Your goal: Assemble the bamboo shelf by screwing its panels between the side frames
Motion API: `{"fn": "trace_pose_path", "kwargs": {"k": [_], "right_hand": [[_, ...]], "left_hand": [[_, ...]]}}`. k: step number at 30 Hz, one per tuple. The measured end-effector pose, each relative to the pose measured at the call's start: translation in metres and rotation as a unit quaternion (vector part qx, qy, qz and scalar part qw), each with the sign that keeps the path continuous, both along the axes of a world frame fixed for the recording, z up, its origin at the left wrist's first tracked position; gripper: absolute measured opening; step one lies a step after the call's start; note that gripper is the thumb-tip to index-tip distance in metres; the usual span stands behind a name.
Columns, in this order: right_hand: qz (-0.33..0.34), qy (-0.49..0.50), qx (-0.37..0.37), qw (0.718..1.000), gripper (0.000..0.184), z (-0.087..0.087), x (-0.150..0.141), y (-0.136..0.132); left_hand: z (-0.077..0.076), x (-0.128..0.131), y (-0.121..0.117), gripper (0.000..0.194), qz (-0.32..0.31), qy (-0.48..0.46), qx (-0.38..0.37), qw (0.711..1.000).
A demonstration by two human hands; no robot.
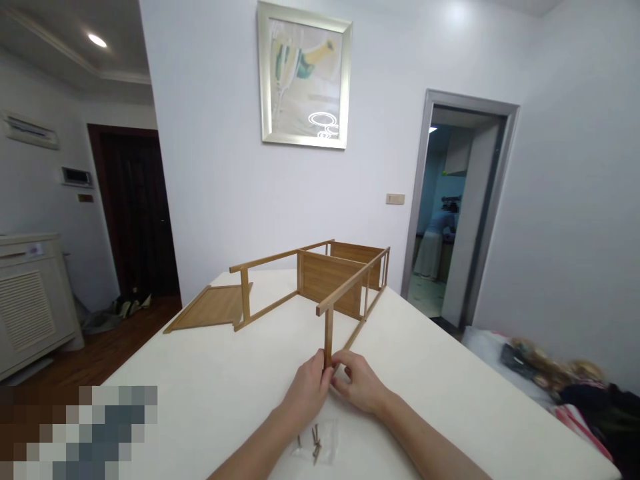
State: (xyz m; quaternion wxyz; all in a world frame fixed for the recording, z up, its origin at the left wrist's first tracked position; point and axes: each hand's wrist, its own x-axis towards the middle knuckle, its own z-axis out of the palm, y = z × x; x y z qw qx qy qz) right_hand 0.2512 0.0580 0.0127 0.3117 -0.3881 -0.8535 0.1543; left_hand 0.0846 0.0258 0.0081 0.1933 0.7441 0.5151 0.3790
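Two hands: left grips the wooden frame; whether right holds anything, I cannot tell.

The shelf frame at the fingers is honey-brown, its shelf panels faintly grained. Left of the fingers, the loose panel matches that brown. The table beneath them is plain white. Just nearer than the fingers, bronze-toned screws show in a colourless clear tray. Beyond, a silvery-framed picture shows yellow and green on beige.
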Motion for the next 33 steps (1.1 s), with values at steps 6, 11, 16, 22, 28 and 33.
{"fn": "trace_pose_path", "kwargs": {"k": [6,11,16,22,28,33], "right_hand": [[-0.179,-0.031,-0.01,0.983,0.05,-0.01,0.038,0.031],[-0.191,-0.078,-0.012,0.978,0.054,-0.012,0.041,0.038],[-0.162,-0.16,-0.006,0.974,0.04,-0.006,0.038,0.033],[-0.13,-0.175,0.01,0.976,0.032,0.002,0.035,0.027],[-0.11,-0.181,0.018,0.977,0.03,0.005,0.023,0.017],[-0.082,-0.177,0.031,0.98,0.034,0.006,0.009,0.002]], "left_hand": [[0.007,-0.004,-0.006,0.013,-0.004,-0.004,-0.03,1.0],[0.012,-0.006,-0.014,0.012,-0.044,-0.013,-0.028,0.999],[0.016,-0.01,-0.018,0.014,-0.079,-0.004,-0.022,0.997],[0.018,-0.029,-0.006,0.017,-0.064,-0.008,-0.074,0.995],[0.023,-0.066,0.011,0.018,-0.056,-0.064,-0.155,0.984],[0.034,-0.093,0.014,0.015,-0.046,-0.097,-0.215,0.971]]}}
